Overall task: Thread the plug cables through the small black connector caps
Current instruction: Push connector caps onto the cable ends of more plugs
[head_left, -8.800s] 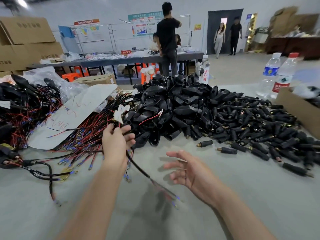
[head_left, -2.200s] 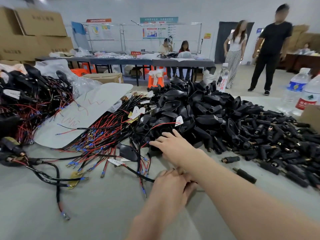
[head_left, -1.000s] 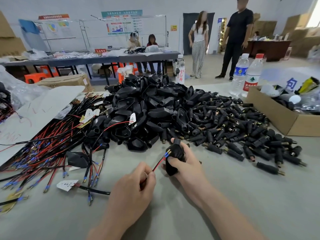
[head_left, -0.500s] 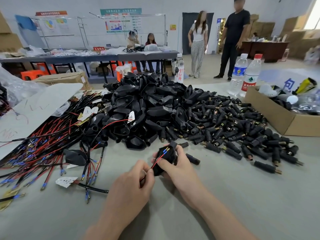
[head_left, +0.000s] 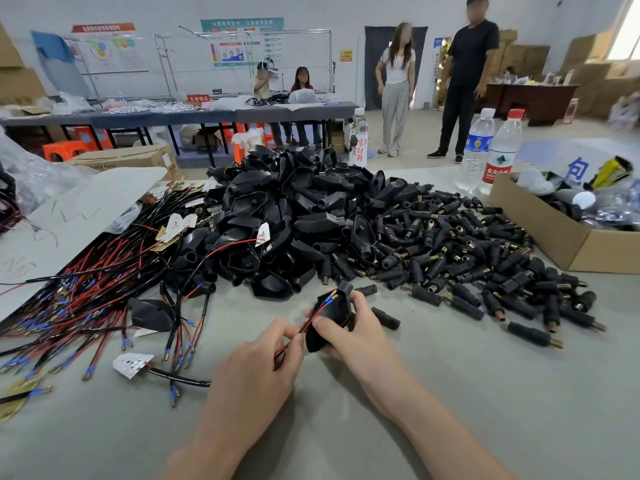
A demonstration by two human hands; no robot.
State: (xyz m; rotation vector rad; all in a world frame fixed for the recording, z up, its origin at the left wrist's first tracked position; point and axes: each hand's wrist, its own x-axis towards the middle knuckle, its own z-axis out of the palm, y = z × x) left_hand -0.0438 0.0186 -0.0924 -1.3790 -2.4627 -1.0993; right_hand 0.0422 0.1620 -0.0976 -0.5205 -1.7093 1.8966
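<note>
— Near the front edge of the table [head_left: 450,403], what has changed since the hands were apart?
— Nearly nine seconds ago the right hand [head_left: 360,329] hung open and empty, and two seconds ago it was reaching into the heap of caps [head_left: 294,209]. Now its fingers are wrapped round one black cap [head_left: 330,317], narrow neck pointing away.
— And the left hand [head_left: 256,372]?
— Thumb and forefinger pinch the cable [head_left: 304,327], red and black wires, just beside the cap's wide end. It held a cable earlier too, but farther left, over the loose cables [head_left: 86,299].
— Where do the wires end?
— Their blue-sleeved tips [head_left: 328,299] lie along the cap's hollow side, close to the neck, much as half a second ago. Whether they have entered the neck I cannot tell.
— Anything else near?
— One black plug [head_left: 386,318] lies just right of the right hand. The other plugs [head_left: 467,258] spread toward the cardboard box [head_left: 540,233] at the right edge.
</note>
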